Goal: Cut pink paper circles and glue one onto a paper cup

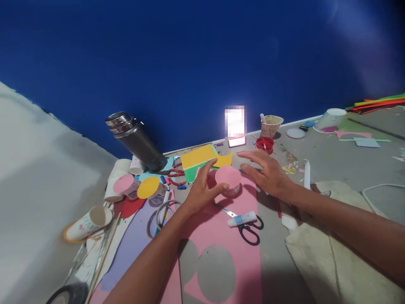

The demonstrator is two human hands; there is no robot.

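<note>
My left hand (201,189) grips a small paper cup topped with a pink paper disc (228,179), thumb and fingers around its left side. The cup stands on a pink paper sheet (228,249) with round holes cut out of it. My right hand (267,171) hovers just right of the cup, fingers spread and flat, holding nothing. A glue tube (242,219) and black-handled scissors (249,232) lie on the pink sheet in front of the cup.
A steel flask (134,139) stands at the back left by cups capped with pink (123,184) and yellow discs (148,187). Yellow and green paper (202,159), red scissors (173,173), grey scissors (163,213), a lit phone (236,124) and a beige cloth (332,253) surround the hands.
</note>
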